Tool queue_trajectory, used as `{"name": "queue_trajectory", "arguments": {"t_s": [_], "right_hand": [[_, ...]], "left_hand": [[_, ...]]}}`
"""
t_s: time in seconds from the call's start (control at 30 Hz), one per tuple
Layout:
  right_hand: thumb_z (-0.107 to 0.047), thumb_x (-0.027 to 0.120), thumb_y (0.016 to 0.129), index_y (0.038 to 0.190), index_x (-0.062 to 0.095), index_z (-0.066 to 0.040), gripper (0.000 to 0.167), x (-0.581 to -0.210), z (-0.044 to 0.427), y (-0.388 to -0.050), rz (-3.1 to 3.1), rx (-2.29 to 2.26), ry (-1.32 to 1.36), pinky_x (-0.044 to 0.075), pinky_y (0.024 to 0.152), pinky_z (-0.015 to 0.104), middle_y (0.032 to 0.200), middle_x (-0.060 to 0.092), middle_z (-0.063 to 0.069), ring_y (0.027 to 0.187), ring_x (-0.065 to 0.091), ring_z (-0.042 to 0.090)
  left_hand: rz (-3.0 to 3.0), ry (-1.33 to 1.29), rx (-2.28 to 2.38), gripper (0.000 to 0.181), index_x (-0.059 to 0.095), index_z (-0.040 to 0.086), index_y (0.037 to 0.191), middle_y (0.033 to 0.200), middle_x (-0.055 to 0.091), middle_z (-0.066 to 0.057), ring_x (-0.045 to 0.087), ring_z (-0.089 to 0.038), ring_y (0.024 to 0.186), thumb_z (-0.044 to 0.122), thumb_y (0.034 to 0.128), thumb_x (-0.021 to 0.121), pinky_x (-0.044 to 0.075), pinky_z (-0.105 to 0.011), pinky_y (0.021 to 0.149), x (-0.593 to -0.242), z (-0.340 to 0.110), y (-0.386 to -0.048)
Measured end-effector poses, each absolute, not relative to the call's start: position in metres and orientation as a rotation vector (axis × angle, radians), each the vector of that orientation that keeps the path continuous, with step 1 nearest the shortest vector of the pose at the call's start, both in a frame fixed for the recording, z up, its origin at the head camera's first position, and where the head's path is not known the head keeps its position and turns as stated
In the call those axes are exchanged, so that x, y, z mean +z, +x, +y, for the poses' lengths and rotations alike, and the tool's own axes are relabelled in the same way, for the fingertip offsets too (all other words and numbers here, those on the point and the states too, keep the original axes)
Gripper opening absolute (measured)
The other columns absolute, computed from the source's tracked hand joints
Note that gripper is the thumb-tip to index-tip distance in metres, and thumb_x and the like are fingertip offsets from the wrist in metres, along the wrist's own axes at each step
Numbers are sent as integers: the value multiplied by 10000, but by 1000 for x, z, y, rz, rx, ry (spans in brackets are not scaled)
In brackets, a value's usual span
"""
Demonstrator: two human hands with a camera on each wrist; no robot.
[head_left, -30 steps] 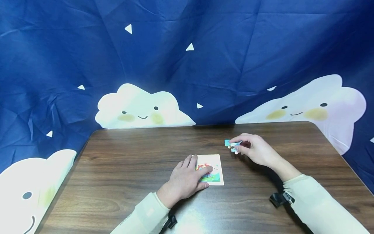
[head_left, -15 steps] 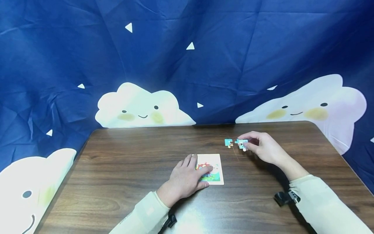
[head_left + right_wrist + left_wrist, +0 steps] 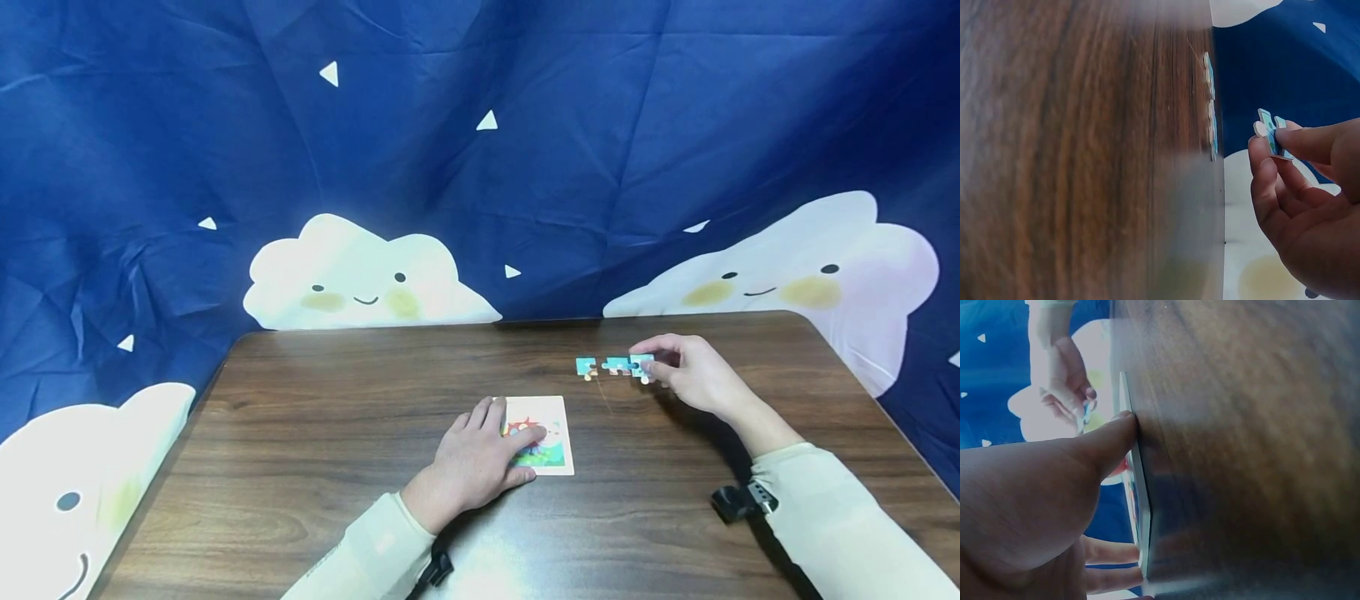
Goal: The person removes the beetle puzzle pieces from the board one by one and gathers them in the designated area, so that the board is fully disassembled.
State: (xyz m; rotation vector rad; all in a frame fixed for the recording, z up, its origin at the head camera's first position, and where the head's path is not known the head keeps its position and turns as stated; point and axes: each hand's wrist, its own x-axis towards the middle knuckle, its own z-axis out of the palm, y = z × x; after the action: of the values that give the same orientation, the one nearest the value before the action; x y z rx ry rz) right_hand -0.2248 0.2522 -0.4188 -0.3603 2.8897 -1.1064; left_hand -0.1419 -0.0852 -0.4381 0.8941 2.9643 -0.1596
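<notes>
My left hand (image 3: 476,458) rests over a square picture puzzle board (image 3: 557,406), its fingers spread across the left part of it. The left wrist view shows the thumb against the edge of the board (image 3: 1139,503). Part of the colourful picture is hidden under the hand. My right hand (image 3: 693,375) pinches a blue jigsaw piece (image 3: 641,363) between thumb and fingers; in the right wrist view this jigsaw piece (image 3: 1267,132) is raised off the table. Left of it, a jigsaw piece (image 3: 617,365) and another jigsaw piece (image 3: 586,367) lie on the table, apart from each other.
The brown wooden table (image 3: 315,433) stretches around both hands. Behind its far edge hangs a blue cloth (image 3: 555,167) printed with white clouds. Black straps with small devices sit at both sleeves.
My right hand has moved to the right with the pinched jigsaw piece, away from the leftmost piece, and the middle piece has come into clearer sight. My left hand has stayed on the board.
</notes>
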Motion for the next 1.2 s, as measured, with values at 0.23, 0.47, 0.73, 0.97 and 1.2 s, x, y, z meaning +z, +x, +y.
{"name": "queue_trajectory", "arguments": {"t_s": [0.23, 0.47, 0.73, 0.97, 1.2], "right_hand": [[-22, 654, 1032, 1282, 746, -3, 266, -421, 259, -228, 2880, -1085, -303, 448, 574, 273, 900, 688, 95, 715, 544, 162], [-22, 656, 1029, 1274, 738, 30, 264, -425, 267, -234, 2875, -1061, -303, 475, 621, 268, 935, 746, 126, 766, 609, 163], [0, 636, 1010, 1252, 731, 72, 269, -433, 272, -243, 2868, -1000, -294, 518, 722, 322, 968, 777, 147, 790, 673, 166], [-27, 665, 993, 1212, 752, 60, 251, -437, 271, -251, 2908, -909, -305, 518, 826, 424, 841, 764, 66, 798, 685, 185], [-86, 703, 1001, 1150, 777, 35, 206, -440, 268, -254, 2963, -864, -279, 509, 863, 467, 943, 750, 132, 923, 662, 285]], "left_hand": [[2964, 889, -159, 541, 517, 494, 1539, 1586, 508, -178, 519, -329, 1487, 638, 1024, 606, 529, -460, 1098, -439, -85, -142], [2967, 891, -162, 542, 522, 492, 1538, 1582, 515, -178, 527, -335, 1484, 638, 1023, 606, 530, -463, 1096, -438, -85, -141], [2951, 886, -146, 540, 512, 493, 1542, 1587, 500, -182, 517, -334, 1490, 631, 1029, 604, 528, -468, 1093, -437, -85, -141], [2954, 885, -145, 541, 510, 494, 1541, 1591, 503, -185, 518, -335, 1491, 635, 1026, 603, 529, -470, 1089, -438, -86, -142], [2943, 875, -141, 543, 505, 494, 1547, 1606, 495, -186, 513, -341, 1501, 632, 1030, 600, 523, -476, 1105, -438, -85, -142]]}}
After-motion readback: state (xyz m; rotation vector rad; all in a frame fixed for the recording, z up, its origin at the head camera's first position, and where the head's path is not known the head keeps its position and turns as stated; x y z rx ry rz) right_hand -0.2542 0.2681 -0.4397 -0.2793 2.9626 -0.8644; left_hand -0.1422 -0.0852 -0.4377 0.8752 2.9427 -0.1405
